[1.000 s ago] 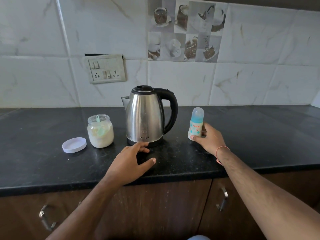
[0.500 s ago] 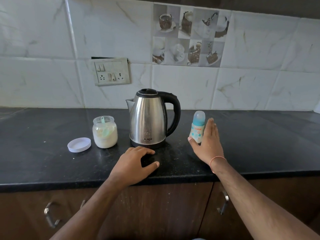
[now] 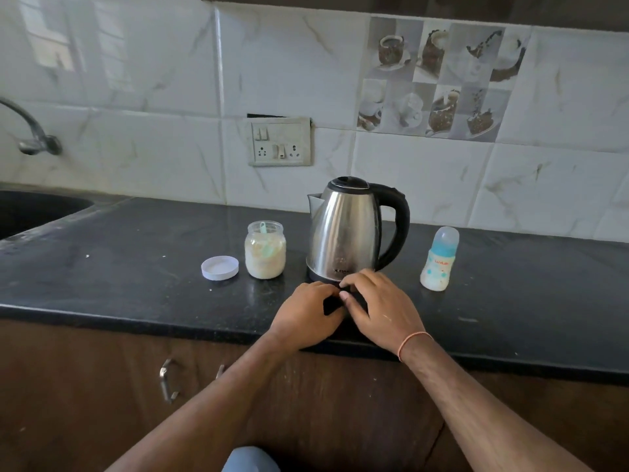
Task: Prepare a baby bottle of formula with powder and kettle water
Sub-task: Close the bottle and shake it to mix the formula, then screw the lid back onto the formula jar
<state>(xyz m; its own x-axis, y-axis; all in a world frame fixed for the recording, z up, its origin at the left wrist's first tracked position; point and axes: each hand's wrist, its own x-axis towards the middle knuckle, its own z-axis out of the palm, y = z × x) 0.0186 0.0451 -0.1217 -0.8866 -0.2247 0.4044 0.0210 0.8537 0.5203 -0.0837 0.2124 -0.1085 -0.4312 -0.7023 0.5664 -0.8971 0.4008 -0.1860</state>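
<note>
Left hand [image 3: 306, 313] and right hand [image 3: 377, 306] flat-ish on the counter [image 3: 119, 267], fingertips meeting just in front of the kettle [image 3: 350, 229] base. Both empty, fingers loosely curled, gripping nothing; right fingertips at or touching the black base rim, cannot tell which. Thin orange band [image 3: 413, 342] on right wrist.

Kettle: brushed steel, tapered body, black plastic lid and loop handle to the right, spout left. Upright, lid down.

Bottle [image 3: 439, 260] right of kettle, apart from it and from both hands. Upright, waisted shape, milky plastic with printed label, teal collar, translucent domed cap on. Contents not readable.

Jar [image 3: 265, 250] just left of kettle: clear glass, round, mostly full of pale cream powder, green plastic scoop [image 3: 264, 233] sticking up inside. Open. White ribbed lid [image 3: 219, 267] lying flat just left of the jar.

Counter: dark polished stone, speckled, dusty smears. Glossy white marbled tiles behind, socket plate [image 3: 279, 142] above jar. Brown wood cabinet fronts below with metal handle [image 3: 168, 379].
</note>
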